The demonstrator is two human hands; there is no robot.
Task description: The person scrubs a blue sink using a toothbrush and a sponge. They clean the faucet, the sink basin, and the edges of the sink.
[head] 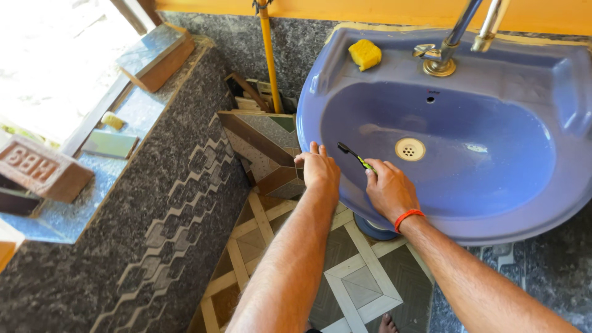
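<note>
A blue wash basin (542, 203) fills the right half of the head view. My right hand (390, 189), with an orange band at the wrist, grips a small black and green brush (354, 155) whose head lies against the basin's inner left wall. My left hand (319, 169) rests on the basin's front left rim, fingers curled over the edge, holding nothing loose. The drain (410, 148) lies just right of the brush. A yellow sponge (365, 54) sits on the basin's back ledge.
A metal tap (445, 57) stands at the basin's back. A yellow pipe (269, 55) runs down the wall to its left. A dark granite ledge (154, 203) with a brick (43, 170) and tile pieces borders the left. Patterned tiles cover the floor (357, 277).
</note>
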